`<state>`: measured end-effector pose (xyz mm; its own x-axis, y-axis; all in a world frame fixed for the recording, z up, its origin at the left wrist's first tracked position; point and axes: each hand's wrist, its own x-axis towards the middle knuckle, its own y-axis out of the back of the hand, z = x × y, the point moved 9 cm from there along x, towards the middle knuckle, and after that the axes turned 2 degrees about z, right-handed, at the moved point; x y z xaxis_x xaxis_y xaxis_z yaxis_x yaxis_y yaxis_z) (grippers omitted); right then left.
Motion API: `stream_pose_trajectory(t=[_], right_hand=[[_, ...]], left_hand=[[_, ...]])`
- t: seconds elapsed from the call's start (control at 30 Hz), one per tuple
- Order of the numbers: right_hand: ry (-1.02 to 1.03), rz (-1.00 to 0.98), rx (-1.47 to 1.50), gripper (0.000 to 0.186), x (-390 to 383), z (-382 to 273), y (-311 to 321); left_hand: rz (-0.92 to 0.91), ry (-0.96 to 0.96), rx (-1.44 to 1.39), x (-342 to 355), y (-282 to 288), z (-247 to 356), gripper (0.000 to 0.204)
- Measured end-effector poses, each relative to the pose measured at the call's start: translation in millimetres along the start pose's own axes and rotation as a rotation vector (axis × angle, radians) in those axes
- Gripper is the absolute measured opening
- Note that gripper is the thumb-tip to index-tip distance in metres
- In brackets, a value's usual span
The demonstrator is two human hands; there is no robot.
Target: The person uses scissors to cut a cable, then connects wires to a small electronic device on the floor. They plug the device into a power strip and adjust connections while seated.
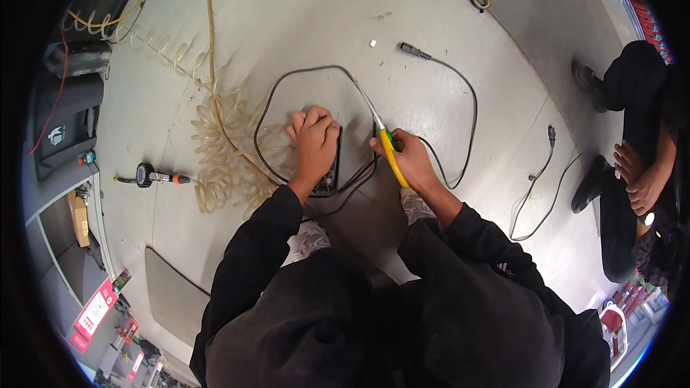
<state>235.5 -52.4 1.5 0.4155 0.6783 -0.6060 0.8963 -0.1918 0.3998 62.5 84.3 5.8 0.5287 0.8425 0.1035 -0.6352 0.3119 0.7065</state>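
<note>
My right hand [411,162] is closed round a pair of long-nose pliers [392,154] with yellow and green handles. Their slim metal jaws point away from me and reach a black cable [305,69] at its far bend; whether they grip it cannot be made out. My left hand [314,145] is curled over a flat black box-shaped device [329,181], which it mostly hides. Loops of the cable run round this hand and under the device's near end. To the right curves a cable length ending in a black plug [415,50].
A clear coiled air hose [223,151] lies left, with a gauge [146,175] at its end. A tape roll [480,1] sits at the back right, and a loose cord [530,179] lies right. Another person's clasped hands [640,179] are at the far right. Grey cabinets [68,187] line the left.
</note>
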Motion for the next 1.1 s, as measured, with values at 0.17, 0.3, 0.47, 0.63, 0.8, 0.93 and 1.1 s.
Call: stream_pose_trajectory(t=[0.17,0.3,0.47,0.63,0.8,0.93,1.1], right_hand=[[0.058,-0.028,-0.188,0.067,-7.7,0.4,-13.0],[0.036,-0.052,-0.236,0.066,-9.5,-1.5,-16.0],[0.050,-0.063,-0.283,0.068,-12.1,-3.9,-19.0],[0.075,-0.039,-0.306,0.068,-8.9,-7.8,-20.5],[0.111,0.024,-0.299,0.066,-6.3,-11.8,-18.0],[0.114,0.043,-0.295,0.064,-6.0,-14.4,-15.7],[0.133,0.052,-0.305,0.063,-3.9,-14.2,-15.6]], left_hand=[[0.015,-0.023,0.012,1.4,-4.3,0.1,0.008],[0.016,-0.034,0.025,-0.3,-4.5,-4.3,0.007],[0.019,-0.054,0.019,-0.6,-6.2,-2.8,0.006],[-0.001,-0.058,0.029,-0.7,-6.9,-3.7,0.009],[-0.006,-0.051,0.036,-1.6,-7.2,-4.8,0.013],[-0.016,-0.050,0.044,-1.8,-8.6,-4.5,0.014],[-0.020,-0.056,0.039,-2.0,-7.9,-4.7,0.015]])
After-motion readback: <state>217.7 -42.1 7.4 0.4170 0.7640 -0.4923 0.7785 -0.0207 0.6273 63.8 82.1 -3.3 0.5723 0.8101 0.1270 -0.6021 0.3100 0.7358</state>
